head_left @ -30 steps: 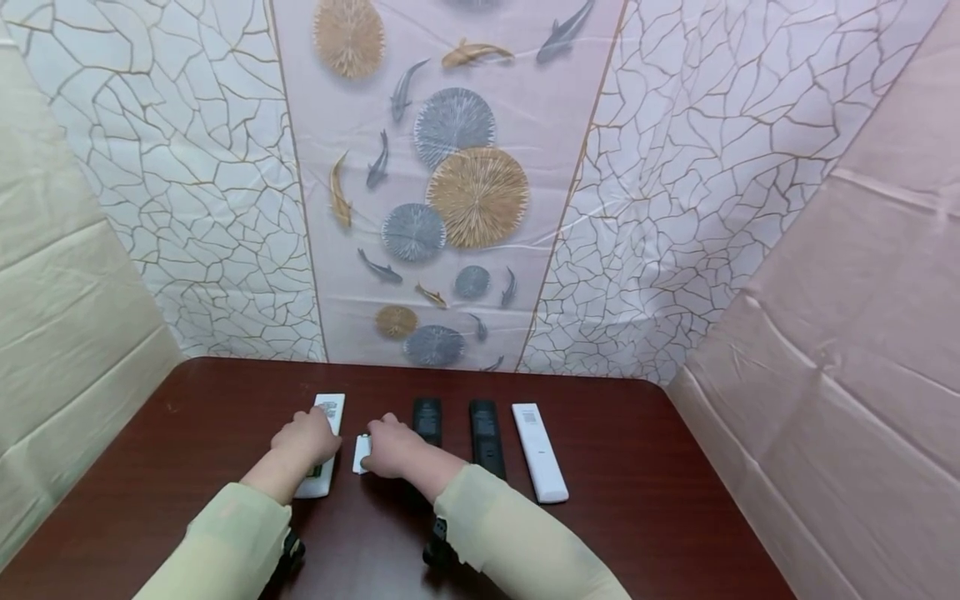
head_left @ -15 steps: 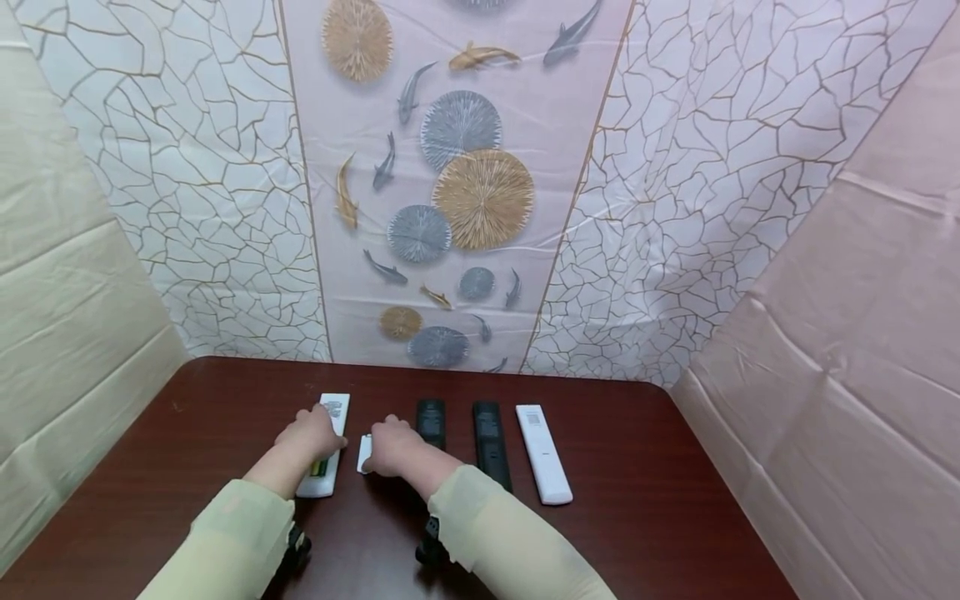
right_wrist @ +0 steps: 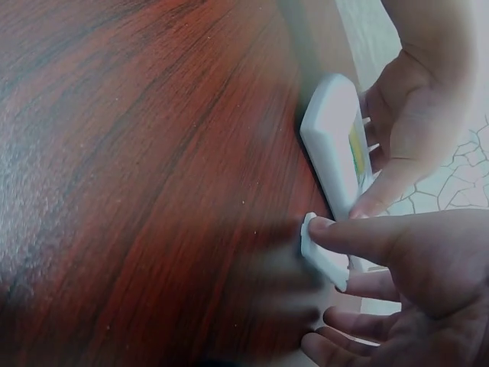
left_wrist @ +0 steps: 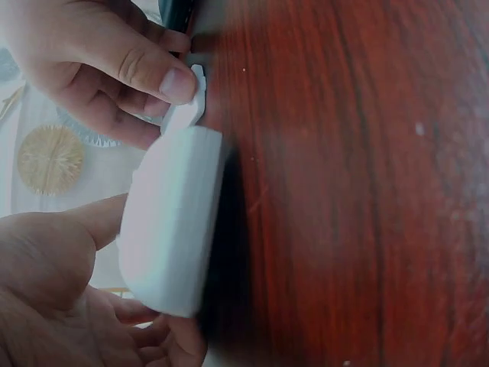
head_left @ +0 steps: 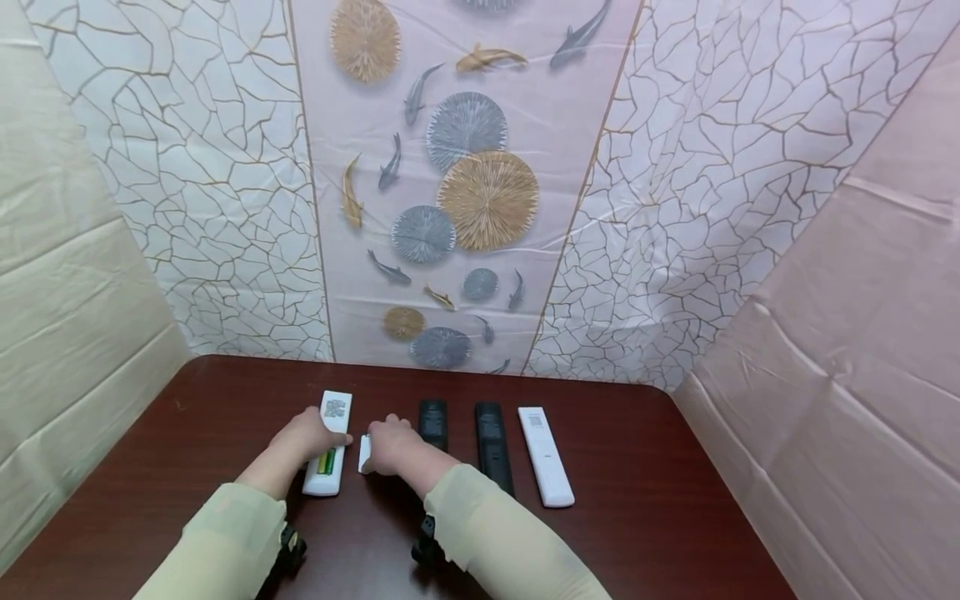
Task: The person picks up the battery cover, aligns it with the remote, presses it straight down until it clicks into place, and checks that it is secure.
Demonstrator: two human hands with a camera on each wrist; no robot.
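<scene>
A white remote control [head_left: 322, 485] lies back side up on the table, its battery compartment uncovered. Green-and-yellow batteries [head_left: 326, 462] show inside it. My left hand [head_left: 302, 435] grips the remote by its sides, thumb on the right edge; the left wrist view shows thumb and fingers on either side of the white body [left_wrist: 172, 222]. Just to the right, my right hand [head_left: 396, 447] pinches a small white battery cover [right_wrist: 322, 256] between thumb and fingers. The cover is tilted, close over the table and beside the remote's edge.
Two black remotes, one partly behind my right hand [head_left: 432, 419] and one beyond it [head_left: 492, 442], lie to the right. Farther right is another white remote [head_left: 545, 457]. The dark red wooden table [head_left: 645, 533] ends at a patterned cloth backdrop [head_left: 480, 333].
My left hand has shifted left across the remote, leaving more of the batteries and the label in sight. My right hand keeps its pinch on the battery cover, almost still.
</scene>
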